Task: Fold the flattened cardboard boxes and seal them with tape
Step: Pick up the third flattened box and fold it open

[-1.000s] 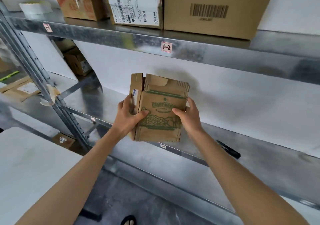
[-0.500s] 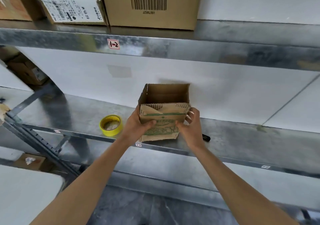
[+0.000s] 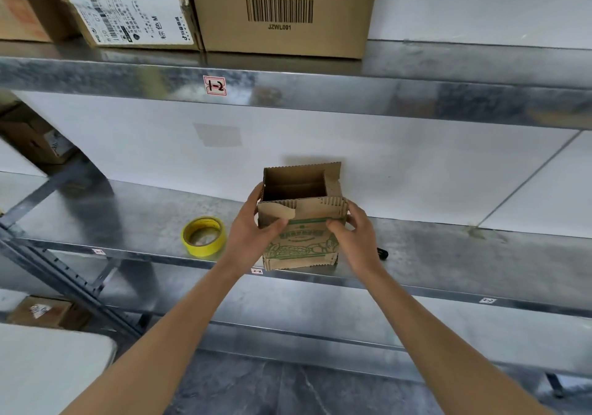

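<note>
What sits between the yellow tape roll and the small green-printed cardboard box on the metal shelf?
In the head view, only the left hand, gripping the green-printed cardboard box; beside the yellow tape roll lies bare metal shelf.

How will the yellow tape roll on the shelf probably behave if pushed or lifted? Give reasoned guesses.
The yellow tape roll lies flat, hole upward, so a push would probably slide it along the smooth metal shelf rather than roll it. It looks a thin hollow ring, so likely light. Stood on edge, it might roll away.
</note>
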